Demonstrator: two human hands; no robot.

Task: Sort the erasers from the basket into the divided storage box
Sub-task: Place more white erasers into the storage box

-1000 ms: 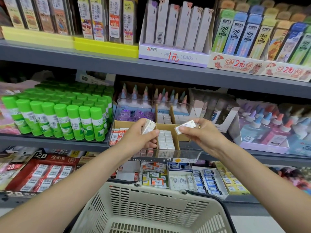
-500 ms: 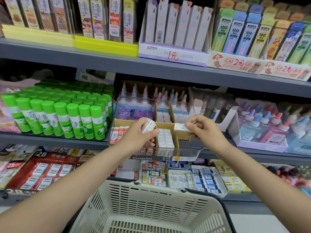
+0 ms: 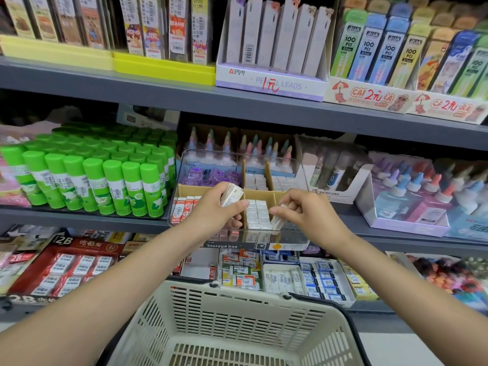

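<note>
One head-worn view, facing forward and down. Close on shelf (image 3: 237, 107); basket (image 3: 237, 313) nearest, at bottom.

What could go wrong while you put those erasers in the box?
The right hand pinches its eraser only at one end, so it might slip into the wrong compartment. The left hand holds its eraser above the storage box; it could drop onto the neat white rows.

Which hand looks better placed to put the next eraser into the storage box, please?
Likely the right hand: its eraser tilts down at the storage box's front compartments, while the left hand holds its erasers higher.
</note>
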